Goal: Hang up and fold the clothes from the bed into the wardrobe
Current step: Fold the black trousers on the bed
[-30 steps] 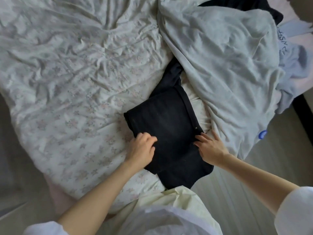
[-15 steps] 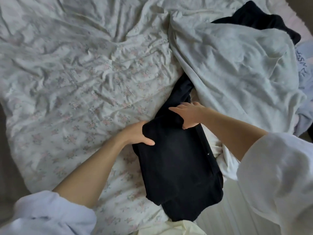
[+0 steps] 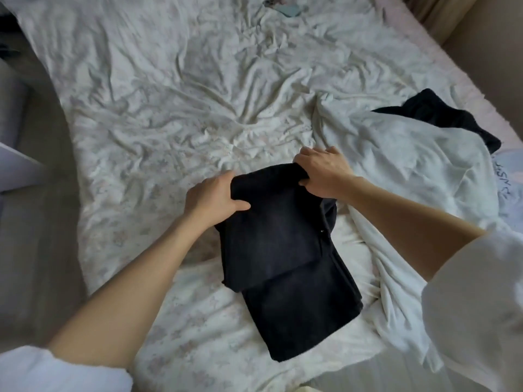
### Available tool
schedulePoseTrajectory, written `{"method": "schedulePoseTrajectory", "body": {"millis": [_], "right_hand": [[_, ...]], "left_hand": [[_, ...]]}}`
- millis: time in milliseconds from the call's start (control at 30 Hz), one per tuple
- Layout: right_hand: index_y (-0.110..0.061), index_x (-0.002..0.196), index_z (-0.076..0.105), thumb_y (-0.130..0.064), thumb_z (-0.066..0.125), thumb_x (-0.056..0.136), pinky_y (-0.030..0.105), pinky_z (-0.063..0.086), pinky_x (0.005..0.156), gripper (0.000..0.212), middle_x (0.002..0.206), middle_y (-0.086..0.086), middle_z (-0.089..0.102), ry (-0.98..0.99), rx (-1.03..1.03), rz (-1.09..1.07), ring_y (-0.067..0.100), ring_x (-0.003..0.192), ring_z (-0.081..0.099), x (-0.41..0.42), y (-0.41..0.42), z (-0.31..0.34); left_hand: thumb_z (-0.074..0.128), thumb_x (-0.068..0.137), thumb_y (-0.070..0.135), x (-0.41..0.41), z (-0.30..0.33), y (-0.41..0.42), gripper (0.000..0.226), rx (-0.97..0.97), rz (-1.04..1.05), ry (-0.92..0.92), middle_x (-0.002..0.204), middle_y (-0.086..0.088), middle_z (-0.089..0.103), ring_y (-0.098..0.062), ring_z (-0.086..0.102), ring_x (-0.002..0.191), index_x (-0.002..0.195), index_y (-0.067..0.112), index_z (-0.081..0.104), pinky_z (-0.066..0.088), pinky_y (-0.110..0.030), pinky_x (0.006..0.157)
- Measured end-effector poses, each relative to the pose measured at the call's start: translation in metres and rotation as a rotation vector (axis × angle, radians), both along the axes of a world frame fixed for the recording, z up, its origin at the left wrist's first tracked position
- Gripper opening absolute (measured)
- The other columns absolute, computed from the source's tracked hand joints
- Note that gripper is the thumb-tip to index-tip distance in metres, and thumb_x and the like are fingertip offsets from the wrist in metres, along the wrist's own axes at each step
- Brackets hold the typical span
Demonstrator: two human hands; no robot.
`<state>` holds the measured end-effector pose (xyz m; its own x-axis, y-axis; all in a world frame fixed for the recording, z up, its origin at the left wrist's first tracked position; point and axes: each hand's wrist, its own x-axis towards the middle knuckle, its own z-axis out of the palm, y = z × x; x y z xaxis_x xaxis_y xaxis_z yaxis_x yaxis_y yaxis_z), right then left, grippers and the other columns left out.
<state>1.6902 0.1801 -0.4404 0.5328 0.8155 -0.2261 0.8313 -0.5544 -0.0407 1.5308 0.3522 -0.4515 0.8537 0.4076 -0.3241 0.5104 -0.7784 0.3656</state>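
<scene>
Trousers [image 3: 283,250]: black, plain, w/ tiny pale rivet. Sheet [image 3: 169,108]: off-white w/ faint pinkish-grey floral print. Sweatshirt [image 3: 396,154]: plain white-grey. Garment [image 3: 441,114] behind it: black. Top [image 3: 509,176] at right edge: pale lilac-blue w/ dark lettering. Sleeves [image 3: 475,301]: white.

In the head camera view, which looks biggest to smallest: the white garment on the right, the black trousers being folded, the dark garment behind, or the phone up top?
1. white garment
2. black trousers
3. dark garment, partly hidden, so its real size is unsure
4. phone, small and far from the camera
</scene>
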Motion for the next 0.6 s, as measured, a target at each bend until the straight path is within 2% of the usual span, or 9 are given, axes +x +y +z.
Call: {"method": "schedulePoseTrajectory", "body": {"millis": [67, 167, 267, 333, 400, 467, 533, 567, 600], "right_hand": [[-0.016, 0.122, 0.049, -0.025, 0.054, 0.086, 0.037, 0.030, 0.094, 0.036, 0.121, 0.002, 0.049, -0.138, 0.106, 0.003, 0.022, 0.114, 0.045, -0.001, 0.016, 0.015], [-0.011, 0.119, 0.051, -0.022, 0.055, 0.084, 0.040, 0.030, 0.094, 0.038, 0.117, 0.006, 0.051, -0.258, 0.165, 0.062, 0.026, 0.111, 0.047, -0.016, 0.009, 0.021], [-0.007, 0.111, 0.059, -0.021, 0.070, 0.072, 0.043, 0.042, 0.084, 0.043, 0.111, 0.011, 0.058, -0.258, 0.160, 0.127, 0.030, 0.103, 0.055, -0.042, -0.026, 0.014], [-0.007, 0.100, 0.065, -0.023, 0.083, 0.054, 0.039, 0.050, 0.074, 0.052, 0.109, 0.012, 0.064, -0.202, 0.122, 0.156, 0.030, 0.093, 0.062, -0.063, -0.057, 0.003], [-0.010, 0.091, 0.068, -0.027, 0.086, 0.042, 0.035, 0.051, 0.068, 0.055, 0.109, 0.011, 0.066, -0.152, 0.051, 0.183, 0.029, 0.088, 0.064, -0.086, -0.087, -0.013], [-0.012, 0.086, 0.068, -0.029, 0.086, 0.040, 0.035, 0.051, 0.069, 0.052, 0.111, 0.009, 0.067, -0.082, -0.012, 0.178, 0.027, 0.089, 0.065, -0.107, -0.114, -0.031], [-0.015, 0.085, 0.069, -0.028, 0.084, 0.044, 0.040, 0.052, 0.077, 0.046, 0.112, 0.007, 0.067, -0.007, -0.068, 0.131, 0.027, 0.096, 0.064, -0.124, -0.130, -0.045], [-0.016, 0.087, 0.069, -0.027, 0.082, 0.049, 0.042, 0.051, 0.083, 0.042, 0.115, 0.006, 0.065, 0.017, -0.112, 0.110, 0.027, 0.102, 0.063, -0.132, -0.136, -0.054], [-0.017, 0.094, 0.068, -0.028, 0.077, 0.058, 0.044, 0.047, 0.091, 0.038, 0.122, 0.005, 0.062, 0.039, -0.156, 0.093, 0.026, 0.111, 0.059, -0.138, -0.139, -0.061]], "left_hand": [[0.070, 0.077, 0.046, -0.001, 0.018, 0.010, 0.047, 0.222, 0.033, -0.168, 0.087, 0.002, 0.060, -0.023, 0.060, 0.076, 0.104, 0.014, 0.049, 0.035, -0.029, 0.056], [0.073, 0.077, 0.032, -0.017, 0.022, -0.001, 0.039, 0.387, 0.000, -0.351, 0.090, -0.011, 0.061, -0.032, 0.060, 0.079, 0.099, 0.005, 0.055, 0.041, -0.037, 0.063], [0.081, 0.066, 0.016, -0.045, 0.012, -0.029, 0.033, 0.383, -0.127, -0.413, 0.098, -0.017, 0.060, -0.036, 0.061, 0.082, 0.087, 0.002, 0.060, 0.049, -0.042, 0.066], [0.082, 0.058, 0.006, -0.066, 0.000, -0.051, 0.032, 0.282, -0.268, -0.408, 0.116, -0.018, 0.060, -0.038, 0.062, 0.101, 0.082, 0.003, 0.060, 0.053, -0.043, 0.075], [0.083, 0.054, 0.003, -0.086, -0.017, -0.072, 0.034, 0.193, -0.426, -0.360, 0.128, -0.019, 0.056, -0.036, 0.055, 0.118, 0.079, 0.005, 0.061, 0.054, -0.041, 0.083], [0.076, 0.065, 0.003, -0.107, -0.036, -0.090, 0.031, 0.104, -0.542, -0.210, 0.141, -0.017, 0.044, -0.033, 0.039, 0.133, 0.091, 0.006, 0.060, 0.047, -0.040, 0.096], [0.056, 0.085, 0.007, -0.123, -0.059, -0.099, 0.030, 0.028, -0.602, -0.034, 0.155, -0.011, 0.017, -0.025, 0.009, 0.145, 0.114, 0.007, 0.050, 0.022, -0.036, 0.115], [0.050, 0.090, 0.014, -0.129, -0.067, -0.105, 0.030, -0.002, -0.624, 0.044, 0.157, -0.007, 0.006, -0.020, -0.001, 0.145, 0.120, 0.010, 0.045, 0.012, -0.032, 0.117], [0.048, 0.093, 0.023, -0.132, -0.073, -0.107, 0.032, -0.021, -0.627, 0.112, 0.158, -0.004, 0.003, -0.017, -0.005, 0.145, 0.122, 0.012, 0.043, 0.007, -0.030, 0.116]]}}
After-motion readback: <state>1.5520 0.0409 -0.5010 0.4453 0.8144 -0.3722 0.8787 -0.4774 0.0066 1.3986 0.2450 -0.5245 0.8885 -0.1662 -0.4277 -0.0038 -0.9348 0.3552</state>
